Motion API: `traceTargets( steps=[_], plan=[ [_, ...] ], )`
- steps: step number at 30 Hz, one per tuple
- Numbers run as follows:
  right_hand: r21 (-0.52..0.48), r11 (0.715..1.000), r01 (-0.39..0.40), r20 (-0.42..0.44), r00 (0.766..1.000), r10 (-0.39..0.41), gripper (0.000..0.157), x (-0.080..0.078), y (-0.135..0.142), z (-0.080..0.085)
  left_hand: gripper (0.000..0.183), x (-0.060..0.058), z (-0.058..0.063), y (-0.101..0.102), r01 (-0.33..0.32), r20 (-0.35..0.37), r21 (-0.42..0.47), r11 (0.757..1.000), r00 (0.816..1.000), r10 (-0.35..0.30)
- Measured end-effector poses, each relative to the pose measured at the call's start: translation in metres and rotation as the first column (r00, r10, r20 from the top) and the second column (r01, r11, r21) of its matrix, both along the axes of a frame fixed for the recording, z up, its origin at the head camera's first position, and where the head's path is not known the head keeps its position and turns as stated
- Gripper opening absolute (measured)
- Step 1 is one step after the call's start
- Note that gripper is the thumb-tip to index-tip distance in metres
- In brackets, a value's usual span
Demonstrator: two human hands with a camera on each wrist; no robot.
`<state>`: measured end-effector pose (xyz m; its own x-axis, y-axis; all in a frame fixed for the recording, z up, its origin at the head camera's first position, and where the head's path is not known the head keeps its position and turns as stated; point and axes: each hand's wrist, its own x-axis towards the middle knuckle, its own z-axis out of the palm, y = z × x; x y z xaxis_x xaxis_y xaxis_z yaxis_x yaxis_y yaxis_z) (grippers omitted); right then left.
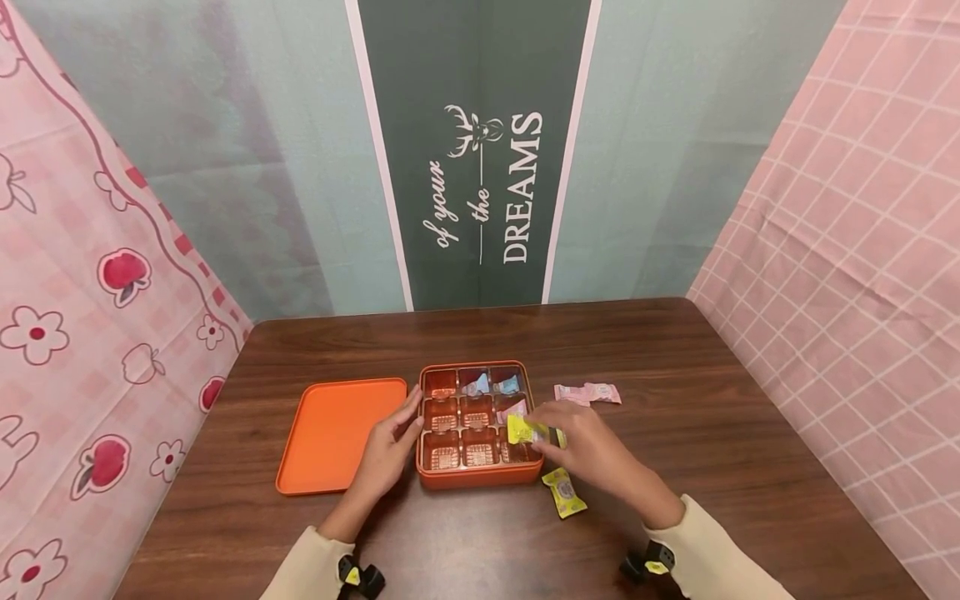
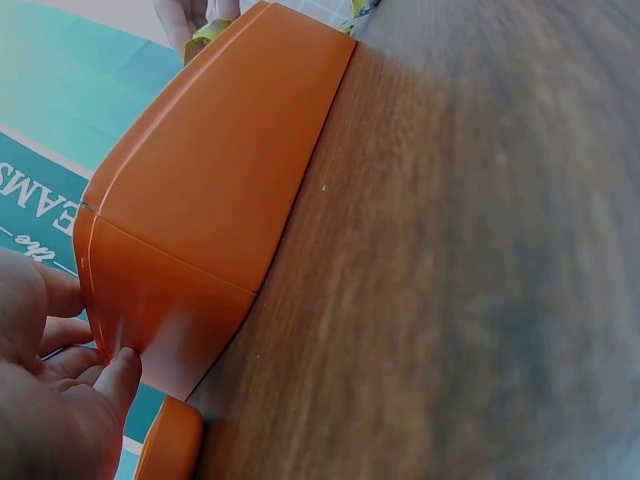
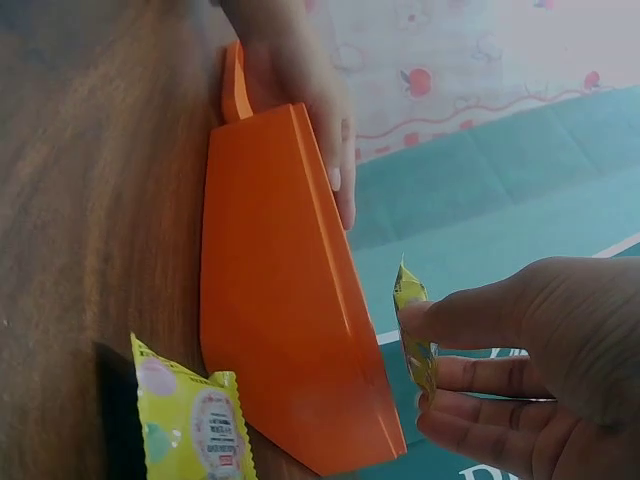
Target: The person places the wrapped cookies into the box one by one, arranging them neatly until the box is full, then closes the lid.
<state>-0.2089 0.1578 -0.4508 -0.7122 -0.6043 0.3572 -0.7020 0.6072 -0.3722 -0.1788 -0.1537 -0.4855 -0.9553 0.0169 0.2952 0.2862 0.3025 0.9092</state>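
An orange box (image 1: 480,477) with a clear nine-compartment insert stands on the table. Two blue-wrapped candies (image 1: 508,385) lie in its back middle and back right compartments; a pink-wrapped candy (image 1: 512,410) is in the middle right one. My right hand (image 1: 581,433) pinches a yellow-wrapped candy (image 3: 412,335) between thumb and fingers above the right-hand compartments. My left hand (image 1: 386,450) rests against the box's left side, its fingers touching the wall and rim in the left wrist view. Another yellow-wrapped candy (image 1: 564,493) lies on the table just right of the box's front corner.
An orange lid (image 1: 337,437) lies flat left of the box. Pink-wrapped candies (image 1: 602,392) are on the table to the right, behind my right hand. Fabric curtains (image 1: 300,167) stand behind the brown table (image 1: 637,350) and at both sides.
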Motion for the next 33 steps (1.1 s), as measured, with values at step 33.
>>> traceTargets(
  steps=[33],
  plan=[
    [0.136,0.990,-0.045,0.022,0.999,0.042,0.025,0.0067,-0.0092,-0.0044,0.043,-0.0005,0.0002,-0.0002,-0.005,0.011,-0.005,1.000,1.000,0.005]
  ],
)
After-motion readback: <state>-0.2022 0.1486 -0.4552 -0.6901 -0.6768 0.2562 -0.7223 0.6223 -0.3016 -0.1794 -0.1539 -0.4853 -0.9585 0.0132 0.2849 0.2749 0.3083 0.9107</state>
